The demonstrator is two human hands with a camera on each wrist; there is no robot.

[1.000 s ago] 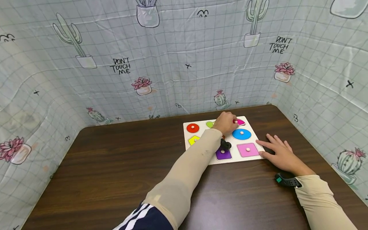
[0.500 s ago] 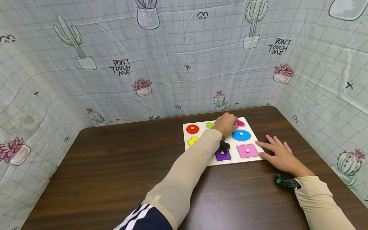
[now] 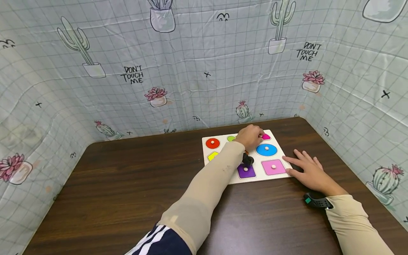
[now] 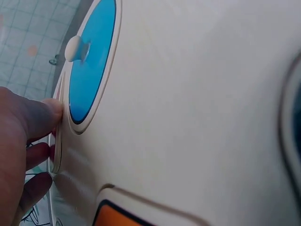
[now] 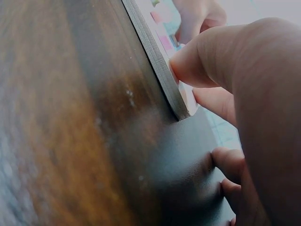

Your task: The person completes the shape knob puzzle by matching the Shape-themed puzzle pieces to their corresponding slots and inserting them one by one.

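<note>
A white knobbed puzzle board lies near the table's right back. At its far right corner my left hand bends over a magenta puzzle piece, thumb and fingers gathered around it. In the left wrist view, the thumb presses close by the pale rim there, just past the blue oval piece; the piece's knob is hidden. My right hand lies with fingers spread, its thumb and forefinger at the board's right edge beside the pink rectangle piece.
Red round, yellow and purple pieces sit in the board. The left forearm covers part of it. A patterned cloth wall rises behind the brown table.
The magenta piece, tilted with its knob showing a second ago, now lies flatter as the left fingers close over it. The right hand stays in place.
</note>
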